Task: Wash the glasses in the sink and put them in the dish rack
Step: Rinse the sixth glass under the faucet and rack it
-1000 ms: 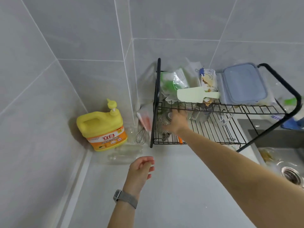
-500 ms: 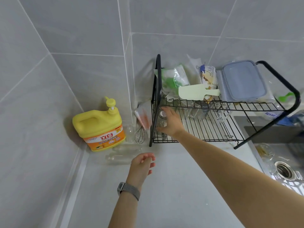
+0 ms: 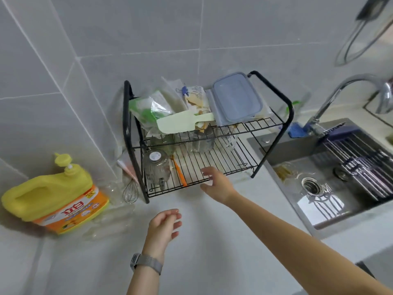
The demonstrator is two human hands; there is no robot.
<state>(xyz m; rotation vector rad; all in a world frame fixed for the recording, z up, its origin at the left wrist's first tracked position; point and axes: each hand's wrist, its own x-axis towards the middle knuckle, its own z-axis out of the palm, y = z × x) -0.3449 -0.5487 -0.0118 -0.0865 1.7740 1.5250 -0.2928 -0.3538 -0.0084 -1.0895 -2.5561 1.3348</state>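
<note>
A ribbed glass stands upside down at the left end of the dish rack, left of the right hand, whose fingers are spread and released, holding nothing. Half a second ago that hand was on the glass; it has let go and drawn back. The left hand hovers loosely curled, empty, over the tabletop. Likely next: reaching right to the sink.

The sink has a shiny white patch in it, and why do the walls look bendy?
Head view: the patch on the sink floor is glare from light above, striped by the roll-up rack's shadow; the wide-angle lens bows the wall tile lines.
</note>
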